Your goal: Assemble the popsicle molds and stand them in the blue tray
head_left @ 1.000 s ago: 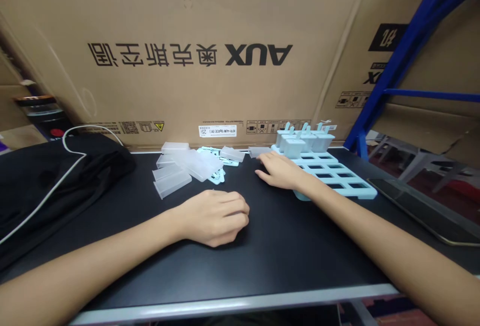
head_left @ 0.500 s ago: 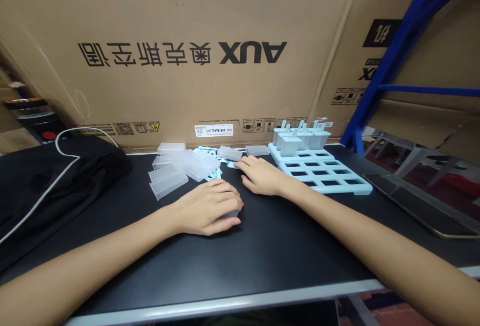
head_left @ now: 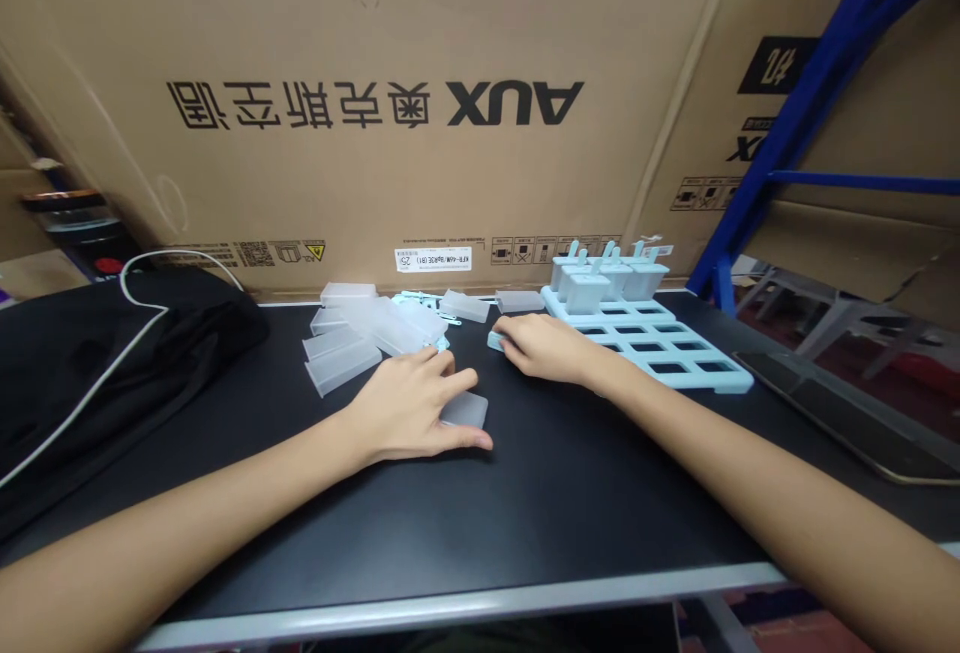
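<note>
A translucent popsicle mould point(head_left: 468, 411) lies on the table partly beneath my left hand point(head_left: 409, 403). That hand's thumb and fingers are spread around the mould, not clamped on it; part of the mould is hidden. My right hand point(head_left: 544, 348) pinches a light blue popsicle stick point(head_left: 494, 340) just above the table. Beyond my left hand is a heap of translucent moulds point(head_left: 343, 363), with light blue sticks point(head_left: 420, 300) among them. To the right stands a light blue mould rack point(head_left: 720, 373) with rectangular slots. Several filled slots at its back hold moulds with sticks point(head_left: 586, 288) upright.
A large cardboard box point(head_left: 360, 183) walls off the back. Black cloth point(head_left: 187, 343) with a white cable point(head_left: 82, 398) lies at left, near a dark jar point(head_left: 86, 233). A phone point(head_left: 847, 423) lies at right, by a blue metal frame point(head_left: 787, 123).
My left hand's fingers have spread apart, showing more of the mould. My right hand has drawn the light blue stick slightly right and away from the heap. The view has shifted a little.
</note>
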A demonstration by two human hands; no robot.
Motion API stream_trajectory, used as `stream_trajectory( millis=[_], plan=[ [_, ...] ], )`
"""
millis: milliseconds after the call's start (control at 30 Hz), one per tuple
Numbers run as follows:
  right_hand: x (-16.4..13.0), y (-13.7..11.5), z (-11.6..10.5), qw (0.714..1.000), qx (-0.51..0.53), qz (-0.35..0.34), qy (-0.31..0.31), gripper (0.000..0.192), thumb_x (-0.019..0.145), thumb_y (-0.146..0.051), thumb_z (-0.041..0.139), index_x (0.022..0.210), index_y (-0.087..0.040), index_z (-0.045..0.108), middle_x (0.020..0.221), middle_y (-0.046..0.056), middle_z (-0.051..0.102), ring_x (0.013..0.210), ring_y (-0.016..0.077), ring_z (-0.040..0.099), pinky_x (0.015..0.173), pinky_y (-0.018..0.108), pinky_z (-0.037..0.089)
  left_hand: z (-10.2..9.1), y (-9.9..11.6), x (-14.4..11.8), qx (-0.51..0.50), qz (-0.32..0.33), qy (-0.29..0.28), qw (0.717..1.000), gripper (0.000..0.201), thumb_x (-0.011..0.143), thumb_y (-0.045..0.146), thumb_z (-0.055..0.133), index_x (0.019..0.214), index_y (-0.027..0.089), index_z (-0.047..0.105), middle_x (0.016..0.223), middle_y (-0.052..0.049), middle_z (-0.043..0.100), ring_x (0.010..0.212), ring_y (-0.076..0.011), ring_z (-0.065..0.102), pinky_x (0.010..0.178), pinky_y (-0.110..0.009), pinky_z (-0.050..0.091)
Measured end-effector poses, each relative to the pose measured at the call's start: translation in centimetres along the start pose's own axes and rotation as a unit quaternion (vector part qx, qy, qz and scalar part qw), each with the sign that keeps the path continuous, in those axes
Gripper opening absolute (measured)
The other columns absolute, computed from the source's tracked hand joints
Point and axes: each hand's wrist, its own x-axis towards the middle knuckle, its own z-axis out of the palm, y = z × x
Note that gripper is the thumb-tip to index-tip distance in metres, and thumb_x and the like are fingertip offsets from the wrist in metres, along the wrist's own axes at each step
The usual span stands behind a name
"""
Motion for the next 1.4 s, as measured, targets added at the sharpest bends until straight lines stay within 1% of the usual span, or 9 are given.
stream_trajectory(
  millis=[133,300,400,467,633,767,933,1133,1400],
  plan=[
    [0.0,0.3,0.0,1.000,0.004,0.010,-0.004,0.032,0.095,-0.024,0.044,0.125,-0.018,0.054,0.107,0.011,0.071,0.097,0.0246,0.068,0.076,0.030,0.044,-0.1,-0.1,0.1,-0.025,0.053,-0.016,0.998,0.074,0.078,0.087,0.035,0.103,0.022,0.061,0.095,-0.006,0.061,0.085,-0.0233,0.060,0.057,-0.029,0.035],
    [-0.1,0.5,-0.1,1.000,0.011,0.006,-0.013,0.023,0.094,-0.028,0.044,0.113,-0.020,0.056,0.103,0.010,0.071,0.091,0.0241,0.068,0.070,0.029,0.041,-0.2,-0.2,0.0,-0.089,0.083,-0.002,0.993,0.073,0.070,0.088,0.048,0.094,0.021,0.062,0.086,-0.005,0.060,0.078,-0.0219,0.057,0.061,-0.030,0.038],
    [-0.2,0.6,-0.2,1.000,0.017,-0.003,-0.009,0.016,0.092,-0.028,0.045,0.102,-0.020,0.054,0.096,0.008,0.070,0.081,0.0223,0.066,0.064,0.028,0.037,-0.1,-0.4,-0.1,-0.239,0.057,0.023,0.969,0.070,0.074,0.086,0.047,0.091,0.019,0.061,0.086,-0.005,0.059,0.079,-0.0208,0.055,0.068,-0.031,0.041],
    [-0.2,0.8,-0.3,0.999,0.031,-0.007,-0.012,0.012,0.088,-0.029,0.048,0.096,-0.020,0.052,0.089,0.006,0.068,0.074,0.0197,0.062,0.060,0.027,0.034,0.3,-0.5,-0.1,-0.409,0.001,0.050,0.911,0.073,0.080,0.086,0.035,0.093,0.019,0.060,0.089,-0.006,0.060,0.080,-0.0200,0.056,0.073,-0.032,0.044],
    [-0.3,0.8,-0.8,0.991,0.123,-0.034,-0.027,0.012,0.075,-0.023,0.058,0.079,-0.020,0.047,0.074,0.000,0.057,0.062,0.0126,0.048,0.056,0.024,0.029,1.5,-0.6,0.2,-0.690,-0.191,0.105,0.690,0.086,0.077,0.091,0.021,0.102,0.019,0.060,0.095,-0.008,0.064,0.085,-0.0209,0.061,0.075,-0.032,0.048],
    [-0.5,0.2,-1.2,0.962,0.259,-0.079,-0.040,0.010,0.076,-0.022,0.060,0.076,-0.019,0.050,0.071,-0.003,0.056,0.063,0.0107,0.049,0.058,0.022,0.033,1.3,-0.5,0.7,-0.719,-0.261,0.149,0.626,0.085,0.075,0.092,0.027,0.092,0.018,0.065,0.087,-0.008,0.066,0.078,-0.0188,0.060,0.068,-0.029,0.048],
    [-0.8,-1.2,-1.7,0.911,0.389,-0.123,-0.067,0.016,0.082,-0.031,0.065,0.078,-0.016,0.062,0.077,0.000,0.063,0.069,0.0108,0.054,0.065,0.023,0.042,0.9,-0.3,1.0,-0.766,-0.249,0.180,0.565,0.076,0.070,0.089,0.047,0.094,0.018,0.062,0.089,-0.006,0.065,0.077,-0.0171,0.060,0.069,-0.028,0.049],
    [-0.9,-2.1,-2.0,0.864,0.480,-0.138,-0.067,0.032,0.085,-0.044,0.066,0.094,-0.013,0.070,0.084,0.003,0.068,0.073,0.0120,0.055,0.068,0.025,0.045,1.1,-0.5,1.0,-0.784,-0.232,0.183,0.546,0.037,0.077,0.044,0.077,0.096,0.019,0.058,0.092,-0.001,0.063,0.081,-0.0140,0.061,0.073,-0.027,0.051],
    [-1.1,-2.3,-2.1,0.806,0.575,-0.112,-0.083,0.031,0.095,-0.045,0.054,0.097,-0.014,0.059,0.094,0.005,0.067,0.080,0.0119,0.059,0.070,0.025,0.046,1.3,-1.0,0.7,-0.778,-0.206,0.170,0.568,0.047,0.070,0.020,0.083,0.103,0.023,0.051,0.090,0.003,0.061,0.086,-0.0134,0.061,0.078,-0.027,0.051]
  ],
)
